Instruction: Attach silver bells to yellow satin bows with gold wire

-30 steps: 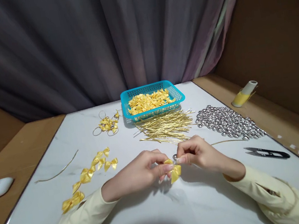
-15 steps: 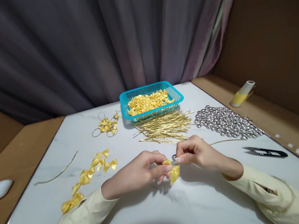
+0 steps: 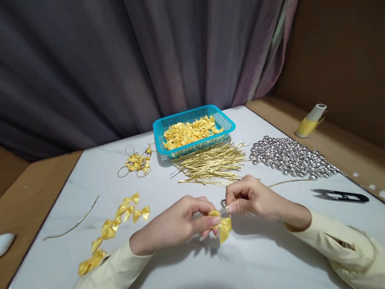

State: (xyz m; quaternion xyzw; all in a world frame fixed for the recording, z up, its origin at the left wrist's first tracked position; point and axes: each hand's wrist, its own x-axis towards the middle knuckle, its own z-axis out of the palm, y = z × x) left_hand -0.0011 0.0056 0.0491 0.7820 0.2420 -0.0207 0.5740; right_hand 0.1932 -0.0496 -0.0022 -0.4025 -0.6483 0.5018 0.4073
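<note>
In front of me, my left hand (image 3: 185, 220) pinches a yellow ribbon bow (image 3: 224, 229) between thumb and fingers, its loops hanging below the fingertips. Just to the right, my right hand (image 3: 253, 198) is closed in a pinch at a shiny silver bead (image 3: 223, 203), which pokes out beside the thumb and index finger. The fingertips of both hands nearly meet over the table. Whether a thread or cord runs between bow and bead cannot be made out.
Behind the hands lie gold cords (image 3: 213, 163) and a blue basket (image 3: 192, 111) of yellow bows. Silver beads (image 3: 291, 156) and black thread snips (image 3: 341, 195) are on the right. Loose bows (image 3: 110, 228), finished-looking looped pieces (image 3: 138, 162) and one cord (image 3: 77, 223) lie left.
Both hands stay at nearly the same spot. The bow has tilted a little in the left fingers and the view has shifted slightly.
</note>
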